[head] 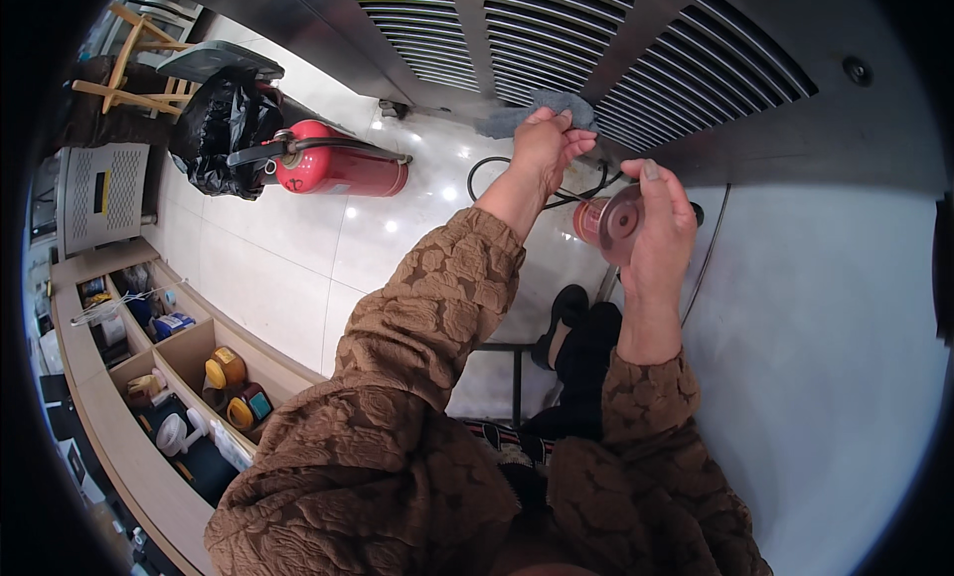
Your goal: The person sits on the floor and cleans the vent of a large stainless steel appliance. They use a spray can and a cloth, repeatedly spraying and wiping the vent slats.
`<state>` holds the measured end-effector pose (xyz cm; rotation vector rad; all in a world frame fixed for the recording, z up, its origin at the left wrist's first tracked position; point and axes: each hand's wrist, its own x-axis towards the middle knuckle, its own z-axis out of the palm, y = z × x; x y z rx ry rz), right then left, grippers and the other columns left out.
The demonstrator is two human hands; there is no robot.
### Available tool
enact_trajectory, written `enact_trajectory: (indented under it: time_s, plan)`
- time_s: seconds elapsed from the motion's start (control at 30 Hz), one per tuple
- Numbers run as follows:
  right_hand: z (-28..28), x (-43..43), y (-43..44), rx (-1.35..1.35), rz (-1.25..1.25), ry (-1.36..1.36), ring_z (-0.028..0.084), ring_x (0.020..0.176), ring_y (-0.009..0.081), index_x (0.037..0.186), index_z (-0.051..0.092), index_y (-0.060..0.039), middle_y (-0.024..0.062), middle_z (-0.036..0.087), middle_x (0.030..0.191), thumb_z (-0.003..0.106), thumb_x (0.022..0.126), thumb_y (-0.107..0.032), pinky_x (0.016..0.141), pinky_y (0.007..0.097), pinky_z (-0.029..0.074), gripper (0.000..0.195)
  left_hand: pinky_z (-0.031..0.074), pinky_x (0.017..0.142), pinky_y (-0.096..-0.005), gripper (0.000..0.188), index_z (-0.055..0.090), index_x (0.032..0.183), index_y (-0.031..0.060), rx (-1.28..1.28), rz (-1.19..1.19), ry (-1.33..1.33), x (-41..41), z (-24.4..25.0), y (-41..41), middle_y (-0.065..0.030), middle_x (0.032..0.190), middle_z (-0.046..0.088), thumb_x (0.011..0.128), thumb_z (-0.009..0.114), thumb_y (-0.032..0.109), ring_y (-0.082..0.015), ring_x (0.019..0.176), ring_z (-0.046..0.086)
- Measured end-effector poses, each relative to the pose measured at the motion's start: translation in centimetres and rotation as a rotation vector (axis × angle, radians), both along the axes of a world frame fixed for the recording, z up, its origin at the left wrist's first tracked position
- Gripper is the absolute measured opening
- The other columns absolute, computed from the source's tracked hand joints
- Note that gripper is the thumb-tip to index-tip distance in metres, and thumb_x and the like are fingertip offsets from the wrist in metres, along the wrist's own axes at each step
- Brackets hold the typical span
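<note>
My left hand (548,147) is at the foot of a louvred metal panel (544,32), its fingers closed on a grey cloth (514,121). The cloth lies bunched along the lowest slats and spreads out on both sides of the hand. In my right hand (659,218) is a round, reddish, translucent disc (620,237) with a dark centre. A red cylindrical part (587,222) shows directly behind the disc; whether the two are joined I cannot tell. Beneath the panel, a black cable (481,170) loops over the floor near both hands.
A red fire extinguisher (343,158) lies on the tiled floor (276,255) beside a black plastic bag (216,140). At left, an open wooden drawer unit (175,345) holds jars and small items. A pale smooth surface (797,315) stands at right. My black shoe (566,308) is below.
</note>
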<state>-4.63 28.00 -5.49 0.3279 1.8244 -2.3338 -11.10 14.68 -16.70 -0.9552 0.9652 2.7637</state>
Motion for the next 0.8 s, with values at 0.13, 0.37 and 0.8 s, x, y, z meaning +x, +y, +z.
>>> enact_trajectory:
  time_s: [0.13, 0.37, 0.8]
  plan:
    - [-0.3, -0.1, 0.2, 0.02, -0.011, -0.001, 0.048, 0.066, 0.0002, 0.094, 0.068, -0.0021, -0.0048, 0.06, 0.076, 0.057, 0.097, -0.021, 0.059, 0.0164, 0.038, 0.022, 0.058, 0.061, -0.0328, 0.006, 0.048, 0.1, 0.0002, -0.093, -0.047, -0.033, -0.3, 0.3, -0.9, -0.0137, 0.089, 0.059, 0.096, 0.043, 0.003, -0.0228, 0.071, 0.064]
    - [0.0, -0.2, 0.2, 0.006, -0.019, 0.004, 0.047, 0.066, 0.0002, 0.094, 0.068, -0.0024, -0.0047, 0.06, 0.076, 0.057, 0.097, -0.022, 0.059, 0.0168, 0.038, 0.022, 0.057, 0.058, -0.0326, 0.012, 0.045, 0.107, 0.0009, -0.058, 0.412, -0.179, -0.4, -0.4, -2.4, -0.013, 0.091, 0.06, 0.098, 0.041, 0.007, -0.022, 0.071, 0.064]
    - [0.1, -0.2, 0.6, -0.015, -0.011, 0.003, 0.046, 0.064, -0.0005, 0.094, 0.068, -0.0023, -0.006, 0.058, 0.074, 0.057, 0.097, -0.021, 0.057, 0.0161, 0.036, 0.022, 0.057, 0.06, -0.0339, 0.039, 0.028, 0.132, 0.0012, 0.075, 0.432, -0.012, -1.1, -1.8, -3.4, -0.0153, 0.1, 0.054, 0.098, 0.046, 0.007, -0.0238, 0.075, 0.064]
